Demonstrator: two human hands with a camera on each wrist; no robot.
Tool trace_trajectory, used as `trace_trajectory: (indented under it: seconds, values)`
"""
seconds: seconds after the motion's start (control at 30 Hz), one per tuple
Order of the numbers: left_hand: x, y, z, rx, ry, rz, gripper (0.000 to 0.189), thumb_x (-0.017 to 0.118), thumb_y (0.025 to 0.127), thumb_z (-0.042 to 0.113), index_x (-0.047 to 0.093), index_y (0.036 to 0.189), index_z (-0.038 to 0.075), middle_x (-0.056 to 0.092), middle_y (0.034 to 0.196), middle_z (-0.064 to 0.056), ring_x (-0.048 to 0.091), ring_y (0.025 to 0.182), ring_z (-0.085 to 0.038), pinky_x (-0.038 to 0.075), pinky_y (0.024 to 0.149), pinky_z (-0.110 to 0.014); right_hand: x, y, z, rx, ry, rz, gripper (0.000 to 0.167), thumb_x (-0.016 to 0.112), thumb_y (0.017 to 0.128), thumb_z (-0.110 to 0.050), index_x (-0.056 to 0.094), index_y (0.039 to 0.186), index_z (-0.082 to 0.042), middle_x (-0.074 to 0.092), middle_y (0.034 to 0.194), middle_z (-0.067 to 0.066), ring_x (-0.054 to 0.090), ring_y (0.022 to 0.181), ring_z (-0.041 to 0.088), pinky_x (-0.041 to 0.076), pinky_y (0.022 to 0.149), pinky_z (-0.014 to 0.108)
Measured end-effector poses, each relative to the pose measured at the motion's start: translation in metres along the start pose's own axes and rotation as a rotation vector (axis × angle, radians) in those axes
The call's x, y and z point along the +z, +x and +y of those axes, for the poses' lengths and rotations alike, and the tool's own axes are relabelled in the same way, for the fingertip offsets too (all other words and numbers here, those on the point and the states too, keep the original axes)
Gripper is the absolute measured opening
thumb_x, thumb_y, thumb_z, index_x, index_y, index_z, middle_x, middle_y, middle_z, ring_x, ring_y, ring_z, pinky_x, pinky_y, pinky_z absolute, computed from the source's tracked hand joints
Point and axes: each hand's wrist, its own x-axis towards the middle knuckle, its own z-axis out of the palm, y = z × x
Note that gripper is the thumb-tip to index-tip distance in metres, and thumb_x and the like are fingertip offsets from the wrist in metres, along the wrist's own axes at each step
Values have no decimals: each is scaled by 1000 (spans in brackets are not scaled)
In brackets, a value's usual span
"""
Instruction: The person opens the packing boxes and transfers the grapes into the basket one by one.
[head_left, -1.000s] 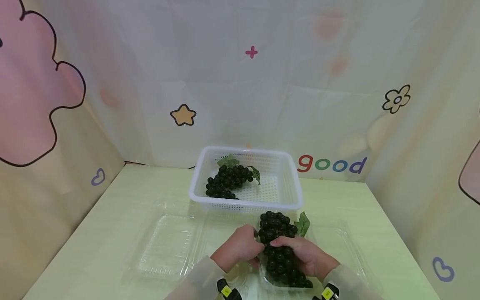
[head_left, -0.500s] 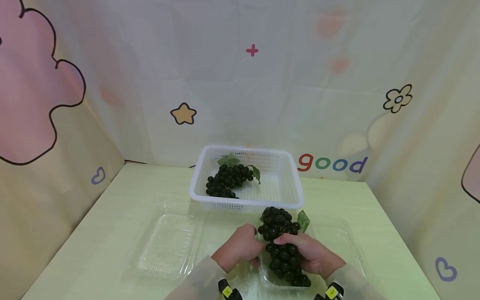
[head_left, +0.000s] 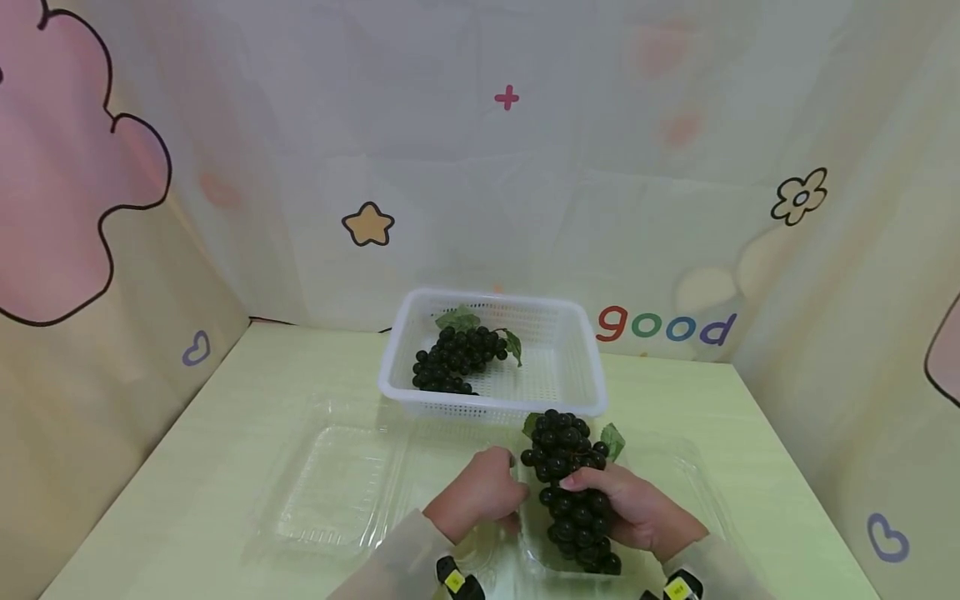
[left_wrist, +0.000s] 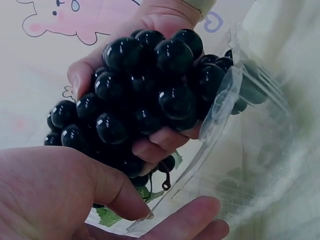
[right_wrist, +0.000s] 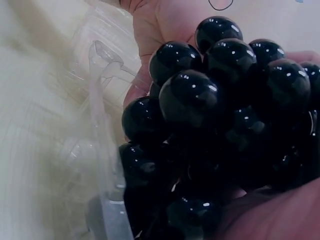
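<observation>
My right hand (head_left: 641, 510) grips a bunch of black grapes (head_left: 577, 517), its thumb across the middle and its fingers behind, as the left wrist view shows. Green leaves (head_left: 612, 440) stick out at the bunch's far end. Below the bunch is a clear plastic container (head_left: 534, 546); the lower grapes overlap its near end. My left hand (head_left: 486, 493) pinches the container's rim (left_wrist: 220, 107) between thumb and fingers on the left side. In the right wrist view the grapes (right_wrist: 190, 100) fill most of the picture, with the container wall (right_wrist: 102, 150) beside them.
A white perforated basket (head_left: 555, 404) stands behind the hands, with another bunch of black grapes (head_left: 457, 354) in its left half. A second clear container (head_left: 330, 483) lies open on the table at the left. A clear lid (head_left: 697, 475) spreads out to the right.
My right hand has shifted slightly right, and the grape bunch has moved with it, exposing more of the container's left side. My left hand has stayed at the rim.
</observation>
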Motion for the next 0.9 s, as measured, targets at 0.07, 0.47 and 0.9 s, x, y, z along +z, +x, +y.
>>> trace_trajectory:
  seconds: [0.07, 0.47, 0.9]
  values:
    - [0, 1, 0, 5, -3, 0, 52, 63, 88, 8, 52, 133, -17, 70, 59, -8, 74, 55, -24, 53, 104, -47, -1, -2, -1, -8, -9, -8, 65, 59, 94, -22, 32, 150, -3, 61, 118, 3, 63, 108, 19, 56, 96, 40]
    - [0, -2, 1, 14, -12, -2, 54, 64, 92, 11, 49, 136, -18, 70, 58, -10, 73, 56, -25, 48, 110, -50, -6, -21, -15, -46, -35, -24, 70, 57, 94, -21, 25, 154, -4, 60, 120, 5, 62, 110, 20, 57, 95, 44]
    - [-2, -4, 4, -2, -5, 4, 53, 63, 91, 9, 50, 135, -17, 71, 61, -10, 74, 58, -27, 47, 110, -50, -3, -34, -41, -87, -83, 20, 77, 54, 93, -23, 15, 157, -6, 53, 128, 9, 55, 116, 26, 53, 97, 46]
